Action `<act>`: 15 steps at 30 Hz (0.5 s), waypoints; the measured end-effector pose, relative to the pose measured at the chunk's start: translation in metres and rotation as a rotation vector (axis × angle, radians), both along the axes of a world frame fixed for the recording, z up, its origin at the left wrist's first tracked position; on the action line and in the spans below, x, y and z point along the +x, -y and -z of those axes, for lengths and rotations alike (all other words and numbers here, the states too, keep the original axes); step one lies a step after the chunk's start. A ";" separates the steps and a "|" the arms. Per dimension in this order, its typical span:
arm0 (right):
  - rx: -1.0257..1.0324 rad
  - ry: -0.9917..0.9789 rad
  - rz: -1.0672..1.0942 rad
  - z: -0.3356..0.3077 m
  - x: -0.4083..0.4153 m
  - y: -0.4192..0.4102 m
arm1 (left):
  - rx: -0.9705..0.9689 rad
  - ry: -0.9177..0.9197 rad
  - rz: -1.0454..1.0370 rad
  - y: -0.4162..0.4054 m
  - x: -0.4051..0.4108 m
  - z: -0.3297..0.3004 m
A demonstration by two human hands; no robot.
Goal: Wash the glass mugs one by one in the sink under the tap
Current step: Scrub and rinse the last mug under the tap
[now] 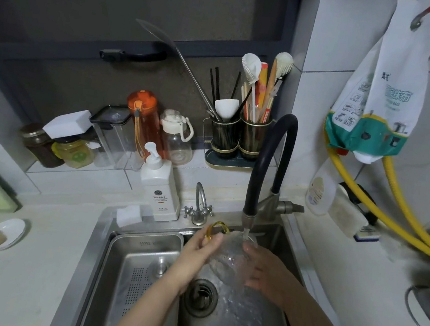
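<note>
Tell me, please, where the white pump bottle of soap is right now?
In the head view, the white pump bottle stands on the sink back rim, left of the small steel tap.

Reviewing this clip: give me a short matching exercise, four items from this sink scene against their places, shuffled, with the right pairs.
Things:
1. glass mug
2. soap bottle
3. small dish
4. orange bottle

Places:
A. on the ledge by the window
B. under the running tap, held in both hands
C. on the counter left of the sink
D. behind the sink's rim, beside the small faucet

Pairs: 1-B, 2-D, 3-C, 4-A
</note>
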State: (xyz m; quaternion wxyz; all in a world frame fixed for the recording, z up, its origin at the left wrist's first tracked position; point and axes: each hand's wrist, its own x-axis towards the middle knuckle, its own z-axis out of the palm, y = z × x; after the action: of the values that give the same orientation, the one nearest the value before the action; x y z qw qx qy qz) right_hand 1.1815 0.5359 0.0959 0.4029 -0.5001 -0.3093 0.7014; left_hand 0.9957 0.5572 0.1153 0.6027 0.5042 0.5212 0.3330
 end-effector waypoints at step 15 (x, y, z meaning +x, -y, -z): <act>0.457 0.487 -0.236 -0.006 0.030 -0.008 | -0.041 -0.087 -0.063 -0.006 0.009 0.002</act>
State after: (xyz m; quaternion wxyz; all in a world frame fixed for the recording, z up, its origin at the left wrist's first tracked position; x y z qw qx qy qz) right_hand 1.2118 0.5443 0.1022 0.3350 -0.5106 -0.6006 0.5160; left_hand 1.0045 0.5632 0.1128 0.5790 0.4891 0.5691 0.3188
